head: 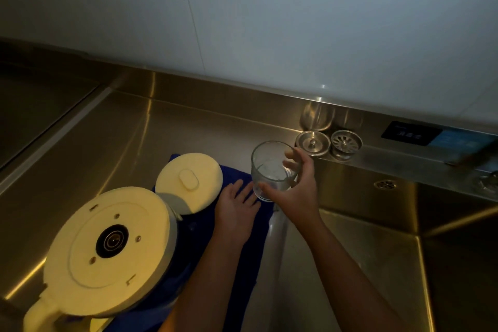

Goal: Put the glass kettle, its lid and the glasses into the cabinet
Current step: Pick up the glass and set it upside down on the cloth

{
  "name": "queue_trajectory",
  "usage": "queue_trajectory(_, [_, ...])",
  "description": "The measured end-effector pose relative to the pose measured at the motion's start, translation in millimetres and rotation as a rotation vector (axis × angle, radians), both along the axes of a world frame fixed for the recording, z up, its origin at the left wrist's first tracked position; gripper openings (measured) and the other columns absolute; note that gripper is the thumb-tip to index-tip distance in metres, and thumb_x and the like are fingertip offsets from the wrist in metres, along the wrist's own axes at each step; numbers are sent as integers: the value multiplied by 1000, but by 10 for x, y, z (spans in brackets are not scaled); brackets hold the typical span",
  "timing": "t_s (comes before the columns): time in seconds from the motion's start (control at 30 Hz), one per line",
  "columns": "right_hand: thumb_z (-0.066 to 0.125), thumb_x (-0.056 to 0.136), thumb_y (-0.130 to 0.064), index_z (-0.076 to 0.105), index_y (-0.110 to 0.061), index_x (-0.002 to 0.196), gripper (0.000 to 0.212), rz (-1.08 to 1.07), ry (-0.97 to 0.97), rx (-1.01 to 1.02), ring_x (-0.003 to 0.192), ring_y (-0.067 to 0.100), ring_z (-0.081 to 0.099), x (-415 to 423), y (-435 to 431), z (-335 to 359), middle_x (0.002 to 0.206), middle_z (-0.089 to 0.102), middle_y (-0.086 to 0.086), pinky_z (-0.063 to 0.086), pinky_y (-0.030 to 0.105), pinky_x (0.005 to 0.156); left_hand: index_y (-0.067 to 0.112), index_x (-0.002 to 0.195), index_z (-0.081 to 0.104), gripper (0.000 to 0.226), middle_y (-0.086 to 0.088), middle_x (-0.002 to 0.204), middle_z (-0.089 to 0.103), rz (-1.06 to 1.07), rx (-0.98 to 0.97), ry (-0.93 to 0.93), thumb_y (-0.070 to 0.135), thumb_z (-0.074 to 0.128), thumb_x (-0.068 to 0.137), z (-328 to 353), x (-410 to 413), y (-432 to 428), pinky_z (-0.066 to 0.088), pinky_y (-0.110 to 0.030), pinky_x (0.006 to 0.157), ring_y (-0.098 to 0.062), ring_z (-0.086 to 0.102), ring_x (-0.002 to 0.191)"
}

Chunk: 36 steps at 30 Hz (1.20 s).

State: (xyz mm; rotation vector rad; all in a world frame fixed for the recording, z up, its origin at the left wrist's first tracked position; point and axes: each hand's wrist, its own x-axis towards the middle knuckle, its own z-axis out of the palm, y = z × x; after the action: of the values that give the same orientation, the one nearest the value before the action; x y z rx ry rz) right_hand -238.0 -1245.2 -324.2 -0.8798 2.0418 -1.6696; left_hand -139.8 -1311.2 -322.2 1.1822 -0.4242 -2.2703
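Observation:
The kettle (pixel 107 248) stands upside down on a blue cloth (pixel 242 237), its cream base with a black connector facing up. Its round cream lid (pixel 188 182) lies on the cloth just beyond it. My right hand (pixel 293 188) grips a clear drinking glass (pixel 269 167), upright, over the cloth's far right corner. My left hand (pixel 237 205) rests flat on the cloth beside the glass, fingers straight. No cabinet is in view.
A steel counter (pixel 129 137) runs along a white wall. A sink basin (pixel 377 250) drops away on the right, with a drain plug (pixel 312 142) and strainer (pixel 346 142) on its back ledge. A dark control panel (pixel 411 133) sits further right; a recessed panel lies at far left.

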Motion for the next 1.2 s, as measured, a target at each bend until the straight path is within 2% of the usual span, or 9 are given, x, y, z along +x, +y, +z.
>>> queue_trajectory(0.13, [86,57,-20,32,-28,131,91,51,-9,-16,114,-6,45,138,123,-2,124,43,-20,42,8,87,7,137,39,53,-23,136,46,-12,114,116,42,33,98,-96,112,94,33,-49,105,-37,45,123])
queue_trajectory(0.37, [86,59,-12,30,-31,130,92,142,-45,-39,116,-10,43,297,368,5,127,42,-20,41,6,88,17,120,55,62,-17,125,58,-262,-78,21,60,48,76,-123,259,269,46,-44,93,-30,59,111])
queue_trajectory(0.47, [85,55,-30,28,-37,129,93,188,-56,-31,119,-10,41,350,479,34,129,41,-22,39,6,89,19,131,48,65,-16,131,54,-289,-104,33,59,46,81,-155,324,352,47,-43,92,-30,59,113])
queue_trajectory(0.57, [79,51,-44,29,-34,132,96,212,-62,-16,119,-9,42,384,572,37,128,42,-22,41,7,90,20,123,52,60,-14,126,57,-324,-132,33,58,47,77,-143,381,431,48,-42,91,-29,59,111])
queue_trajectory(0.67, [88,55,-21,34,-38,125,90,239,-40,20,115,-10,45,415,648,-25,124,45,-20,42,9,89,16,132,46,63,-9,119,61,-359,-137,53,57,40,84,-98,445,494,47,-39,94,-22,57,114])
queue_trajectory(0.77, [86,60,-10,38,-29,128,86,228,-45,36,110,-8,50,480,703,-102,120,52,-14,45,10,84,7,140,38,82,-16,135,50,-313,-42,92,62,39,79,-81,490,528,27,-33,112,-9,42,127])
queue_trajectory(0.83, [85,61,-10,42,-20,128,80,201,-66,26,106,-6,53,507,713,-119,117,55,-10,46,9,79,10,141,34,76,-7,143,41,-313,-57,163,61,33,85,-41,484,577,34,-23,104,5,45,118])
queue_trajectory(0.97, [83,65,-12,44,-31,118,69,197,-66,38,101,-7,55,531,681,-82,113,57,-11,45,7,76,16,135,44,74,-14,129,57,-381,-139,59,64,38,79,-33,552,570,40,-43,102,-27,57,116])
queue_trajectory(1.2, [83,65,-18,40,-34,119,71,197,-53,95,100,-17,50,556,728,-62,108,54,-22,42,3,76,8,126,54,65,-18,124,59,-315,-70,91,55,43,83,-48,667,532,34,-47,106,-34,52,120])
